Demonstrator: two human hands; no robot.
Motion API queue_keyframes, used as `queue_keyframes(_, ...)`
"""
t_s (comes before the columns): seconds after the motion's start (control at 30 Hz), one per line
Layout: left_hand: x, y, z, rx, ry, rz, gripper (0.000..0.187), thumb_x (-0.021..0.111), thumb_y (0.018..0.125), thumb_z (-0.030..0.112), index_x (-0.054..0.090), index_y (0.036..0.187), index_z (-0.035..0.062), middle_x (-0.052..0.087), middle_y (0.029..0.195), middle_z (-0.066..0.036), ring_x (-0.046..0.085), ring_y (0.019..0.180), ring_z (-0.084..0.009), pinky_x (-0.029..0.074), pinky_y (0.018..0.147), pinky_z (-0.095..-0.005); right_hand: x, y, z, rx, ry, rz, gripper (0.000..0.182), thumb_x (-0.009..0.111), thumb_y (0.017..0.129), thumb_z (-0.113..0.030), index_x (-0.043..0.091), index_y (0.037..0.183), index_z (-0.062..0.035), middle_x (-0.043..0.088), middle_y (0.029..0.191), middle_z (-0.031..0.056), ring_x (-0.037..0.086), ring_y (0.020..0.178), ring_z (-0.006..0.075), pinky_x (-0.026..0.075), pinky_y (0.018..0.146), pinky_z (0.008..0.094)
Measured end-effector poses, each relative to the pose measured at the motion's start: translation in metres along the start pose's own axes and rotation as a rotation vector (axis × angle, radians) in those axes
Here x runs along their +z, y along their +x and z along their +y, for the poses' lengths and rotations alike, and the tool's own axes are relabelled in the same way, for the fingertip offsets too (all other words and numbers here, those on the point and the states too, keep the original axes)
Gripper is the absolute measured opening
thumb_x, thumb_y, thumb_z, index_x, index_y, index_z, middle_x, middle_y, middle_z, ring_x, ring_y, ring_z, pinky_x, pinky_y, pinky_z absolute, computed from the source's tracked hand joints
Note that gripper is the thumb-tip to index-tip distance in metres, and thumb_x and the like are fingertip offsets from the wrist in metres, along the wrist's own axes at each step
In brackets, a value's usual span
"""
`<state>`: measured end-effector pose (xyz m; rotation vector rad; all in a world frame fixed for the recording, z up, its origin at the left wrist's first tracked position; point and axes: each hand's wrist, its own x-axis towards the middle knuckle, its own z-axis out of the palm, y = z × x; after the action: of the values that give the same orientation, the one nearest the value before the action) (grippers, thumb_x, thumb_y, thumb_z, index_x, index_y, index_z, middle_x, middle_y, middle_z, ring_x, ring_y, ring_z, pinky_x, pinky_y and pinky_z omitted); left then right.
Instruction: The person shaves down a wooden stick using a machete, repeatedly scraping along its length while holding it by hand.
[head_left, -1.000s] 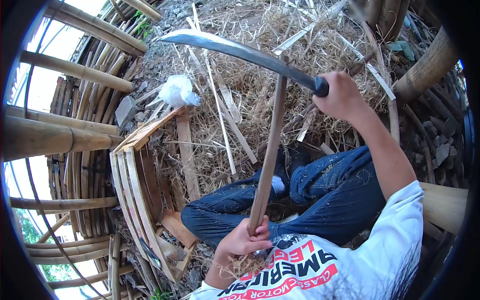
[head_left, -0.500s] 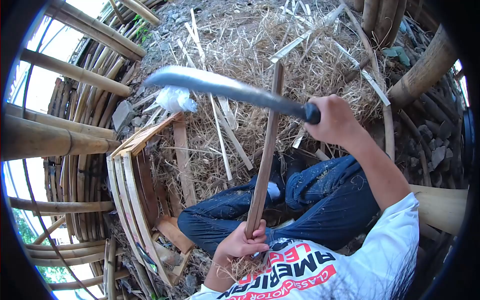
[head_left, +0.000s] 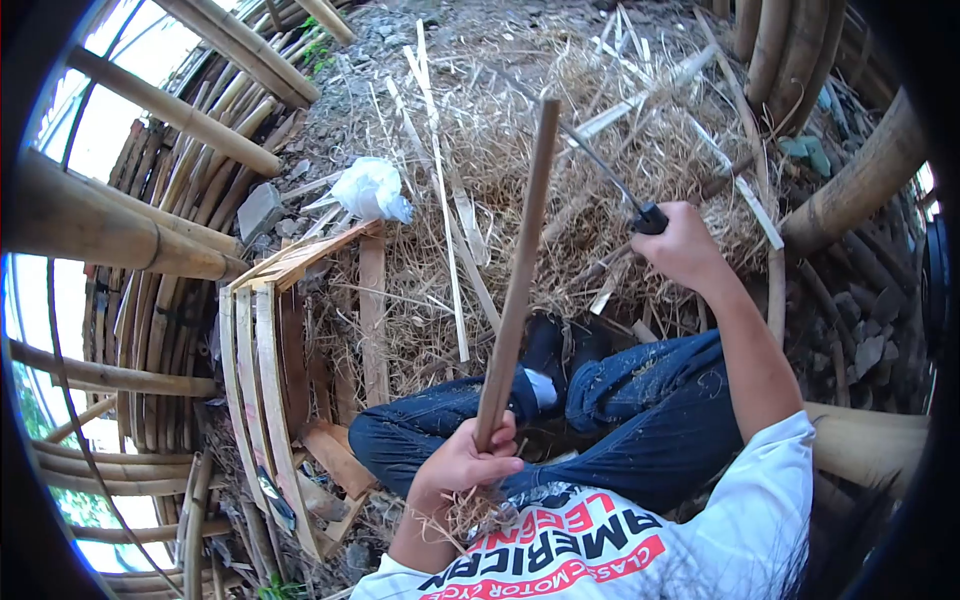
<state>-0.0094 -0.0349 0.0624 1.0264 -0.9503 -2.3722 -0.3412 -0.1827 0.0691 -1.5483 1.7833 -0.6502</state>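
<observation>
I sit on the ground with my legs in blue jeans (head_left: pixel 660 400) stretched forward. My left hand (head_left: pixel 462 463) grips the lower end of a long brown bamboo strip (head_left: pixel 517 270), which stands nearly upright and leans slightly to the right at its top. My right hand (head_left: pixel 684 246) is closed on the dark handle of a long curved blade (head_left: pixel 600 168). The blade points up and to the left, seen edge-on, just right of the strip's upper end.
Dry shavings and split slats (head_left: pixel 440 200) cover the ground ahead. A stack of flat bamboo slats (head_left: pixel 262 360) lies at my left beside thick bamboo poles (head_left: pixel 130 240). A white bag (head_left: pixel 370 188) sits beyond. More poles (head_left: pixel 850 180) and stones are on the right.
The blade swung from a wide sideways sweep left of the strip to an edge-on position at its right. My right hand dropped slightly. The strip's top shifted a little left.
</observation>
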Motion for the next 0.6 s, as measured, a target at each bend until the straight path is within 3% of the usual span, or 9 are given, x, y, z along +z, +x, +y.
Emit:
queue_keyframes(0.07, -0.004, -0.004, 0.004, -0.034, -0.059, 0.122, 0.037, 0.072, 0.082, 0.002, 0.037, 0.085, 0.0129, 0.036, 0.067, 0.007, 0.035, 0.056, -0.0008, 0.029, 0.051, -0.0182, -0.006, 0.002, 0.001, -0.047, -0.009, 0.030, 0.022, 0.069, 0.077, -0.024, 0.065, 0.079, -0.0019, 0.060, 0.058, 0.0058, 0.056, 0.053, 0.0144, 0.045, 0.053, 0.0315)
queue_keyframes(0.13, -0.006, -0.001, 0.003, 0.018, -0.029, 0.172, 0.035, 0.072, 0.082, 0.004, 0.038, 0.083, 0.0111, 0.037, 0.068, 0.006, 0.037, 0.058, -0.0025, 0.031, 0.052, -0.0194, -0.007, -0.003, -0.005, 0.070, 0.306, 0.008, 0.027, 0.068, 0.082, -0.028, 0.065, 0.080, -0.0008, 0.056, 0.055, 0.0032, 0.053, 0.047, 0.0111, 0.042, 0.047, 0.0273)
queue_keyframes(0.2, -0.007, 0.009, -0.001, 0.136, 0.358, 0.348, 0.034, 0.071, 0.083, 0.004, 0.038, 0.079, 0.0109, 0.039, 0.065, 0.005, 0.038, 0.051, -0.0031, 0.030, 0.045, -0.0209, 0.002, -0.011, -0.010, 0.036, 0.357, 0.013, 0.040, 0.064, 0.089, -0.040, 0.060, 0.077, -0.0021, 0.053, 0.053, 0.0006, 0.050, 0.042, 0.0078, 0.039, 0.041, 0.0234)
queue_keyframes(0.3, -0.008, 0.023, -0.007, 0.235, 0.429, 0.388, 0.030, 0.072, 0.083, 0.010, 0.043, 0.079, 0.0082, 0.040, 0.067, 0.006, 0.038, 0.057, -0.0040, 0.033, 0.049, -0.0220, 0.012, -0.020, -0.008, -0.108, 0.456, 0.010, 0.058, 0.048, 0.090, -0.064, 0.049, 0.076, -0.0076, 0.049, 0.054, 0.0004, 0.048, 0.042, 0.0064, 0.038, 0.037, 0.0208)
queue_keyframes(0.33, -0.006, 0.028, -0.005, 0.283, 0.494, 0.392, 0.029, 0.073, 0.084, 0.011, 0.044, 0.080, 0.0076, 0.039, 0.067, 0.006, 0.038, 0.059, -0.0041, 0.033, 0.050, -0.0223, 0.017, -0.024, -0.014, -0.150, 0.448, 0.010, 0.057, 0.050, 0.088, -0.066, 0.049, 0.070, -0.0119, 0.048, 0.052, -0.0030, 0.048, 0.043, 0.0031, 0.037, 0.037, 0.0186)
queue_keyframes(0.37, 0.000, 0.030, 0.001, 0.222, 0.484, 0.408, 0.030, 0.070, 0.087, 0.021, 0.045, 0.080, 0.0041, 0.039, 0.070, 0.004, 0.036, 0.063, -0.0083, 0.035, 0.056, -0.0262, 0.022, -0.027, -0.016, -0.202, 0.418, -0.011, 0.055, 0.054, 0.088, -0.063, 0.050, 0.070, -0.0114, 0.049, 0.052, -0.0035, 0.049, 0.043, 0.0042, 0.038, 0.038, 0.0207)
queue_keyframes(0.47, 0.007, 0.040, 0.009, 0.162, 0.496, 0.408, 0.031, 0.068, 0.089, 0.025, 0.046, 0.080, 0.0040, 0.041, 0.067, 0.003, 0.036, 0.062, -0.0085, 0.035, 0.055, -0.0266, 0.030, -0.039, -0.028, -0.421, 0.157, -0.046, 0.048, 0.068, 0.084, -0.052, 0.057, 0.073, -0.0072, 0.052, 0.054, -0.0003, 0.052, 0.047, 0.0097, 0.044, 0.044, 0.0288)
queue_keyframes(0.53, 0.009, 0.045, 0.010, 0.184, 0.522, 0.413, 0.031, 0.065, 0.091, 0.026, 0.048, 0.080, 0.0025, 0.041, 0.065, 0.002, 0.037, 0.061, -0.0092, 0.036, 0.055, -0.0271, 0.037, -0.049, -0.040, -0.419, 0.111, -0.169, 0.046, 0.073, 0.079, -0.048, 0.062, 0.080, -0.0034, 0.058, 0.057, 0.0073, 0.060, 0.050, 0.0204, 0.048, 0.050, 0.0356)
queue_keyframes(0.6, 0.009, 0.050, 0.008, 0.246, 0.602, 0.439, 0.029, 0.061, 0.094, 0.024, 0.048, 0.081, 0.0012, 0.043, 0.064, 0.001, 0.038, 0.062, -0.0100, 0.036, 0.054, -0.0286, 0.047, -0.055, -0.043, -0.531, -0.025, -0.178, 0.048, 0.073, 0.078, -0.050, 0.063, 0.082, -0.0030, 0.060, 0.059, 0.0103, 0.062, 0.053, 0.0247, 0.049, 0.051, 0.0365)
